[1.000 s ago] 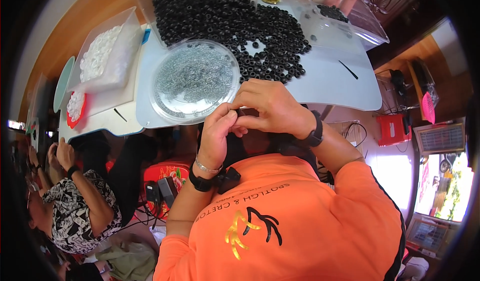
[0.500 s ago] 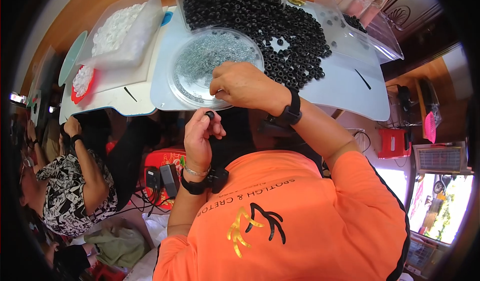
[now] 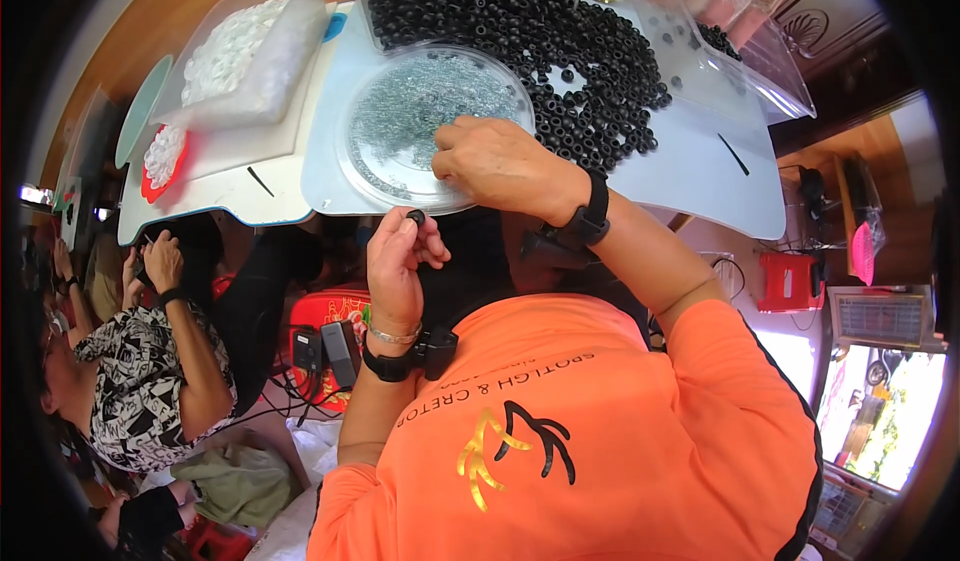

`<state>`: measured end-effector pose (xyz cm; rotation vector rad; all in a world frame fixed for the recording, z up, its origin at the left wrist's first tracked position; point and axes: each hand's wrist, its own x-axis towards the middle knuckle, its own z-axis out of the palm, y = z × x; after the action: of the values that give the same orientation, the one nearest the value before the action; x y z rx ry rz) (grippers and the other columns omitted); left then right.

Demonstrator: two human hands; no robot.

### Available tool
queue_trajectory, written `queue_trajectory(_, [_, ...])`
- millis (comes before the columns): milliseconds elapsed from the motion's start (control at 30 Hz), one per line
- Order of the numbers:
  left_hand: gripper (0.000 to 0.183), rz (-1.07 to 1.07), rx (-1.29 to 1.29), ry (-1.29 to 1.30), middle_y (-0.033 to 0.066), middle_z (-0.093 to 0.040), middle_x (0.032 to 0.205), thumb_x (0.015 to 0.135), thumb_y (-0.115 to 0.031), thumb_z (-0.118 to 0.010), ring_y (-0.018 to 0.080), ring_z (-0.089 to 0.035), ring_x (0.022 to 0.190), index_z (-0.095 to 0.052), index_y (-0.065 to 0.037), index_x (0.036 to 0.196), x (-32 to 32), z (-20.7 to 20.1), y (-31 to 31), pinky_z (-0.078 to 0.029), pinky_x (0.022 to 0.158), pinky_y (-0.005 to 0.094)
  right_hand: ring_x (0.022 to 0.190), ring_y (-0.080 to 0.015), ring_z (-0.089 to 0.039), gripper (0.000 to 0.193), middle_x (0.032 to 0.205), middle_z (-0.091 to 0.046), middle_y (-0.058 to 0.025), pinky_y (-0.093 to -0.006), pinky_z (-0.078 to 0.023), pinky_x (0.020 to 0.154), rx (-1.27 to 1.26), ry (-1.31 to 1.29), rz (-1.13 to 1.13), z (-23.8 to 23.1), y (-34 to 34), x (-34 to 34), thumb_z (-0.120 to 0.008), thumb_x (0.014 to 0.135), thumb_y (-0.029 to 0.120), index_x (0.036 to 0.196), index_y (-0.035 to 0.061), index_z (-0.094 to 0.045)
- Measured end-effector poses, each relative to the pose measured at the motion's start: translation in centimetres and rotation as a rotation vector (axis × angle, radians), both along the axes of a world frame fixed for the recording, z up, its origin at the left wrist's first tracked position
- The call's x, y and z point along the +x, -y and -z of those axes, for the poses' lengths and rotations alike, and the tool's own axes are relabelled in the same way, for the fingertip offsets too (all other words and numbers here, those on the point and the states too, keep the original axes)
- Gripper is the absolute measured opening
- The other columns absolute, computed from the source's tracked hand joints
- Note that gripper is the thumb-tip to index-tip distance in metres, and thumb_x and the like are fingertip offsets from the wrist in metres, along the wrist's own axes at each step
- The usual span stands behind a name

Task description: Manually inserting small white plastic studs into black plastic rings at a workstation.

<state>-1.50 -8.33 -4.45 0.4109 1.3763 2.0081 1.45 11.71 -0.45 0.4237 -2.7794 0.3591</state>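
My left hand is just off the table's front edge, palm up. Between its thumb and forefinger it pinches a small round black piece; the other fingers curl loosely. My right hand reaches over the near right part of a round clear dish, its fingertips bunched together. Whatever those fingertips may hold is hidden. Many tiny clear pieces are spread in the dish. Beyond it lies a big heap of black ring-like pieces, some with an open hole facing up.
To the left, a clear bin holds white pieces, with a small red dish beside it. A clear box stands at the back right. Thin black strips lie on the table. Another person works at the left.
My right hand has shifted slightly right over the dish. My left hand still pinches the black piece and is a little higher. The other person's hands have moved.
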Motion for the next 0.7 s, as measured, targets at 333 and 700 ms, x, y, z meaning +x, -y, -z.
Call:
queue_trajectory(333, [0.026, -0.014, -0.009, -0.057, 0.0074, -0.057, 0.072, 0.095, -0.024, -0.043, 0.0154, -0.056, 0.063, -0.053, -0.001, 0.092, 0.6, -0.9, -0.3, -0.043, 0.060, 0.0244, 0.077, -0.0316, -0.057, 0.005, 0.076, -0.056, -0.0115, -0.0412, -0.048, 0.069, -0.179, -0.130, 0.090, 0.4, -0.2, 0.0, -0.059, 0.073, 0.007, 0.075, 0.0032, -0.056])
queue_trajectory(700, [0.026, 0.004, -0.016, -0.093, 0.0072, -0.057, 0.073, 0.095, -0.023, -0.042, 0.0144, -0.056, 0.064, -0.054, 0.001, 0.094, 0.8, -1.2, -0.7, -0.043, 0.061, 0.0232, 0.081, -0.0311, -0.060, 0.019, 0.081, -0.061, -0.0137, -0.0371, -0.050, 0.072, -0.511, -0.245, 0.095, 0.8, -0.7, -0.2, -0.061, 0.075, 0.002, 0.094, 0.0003, -0.065])
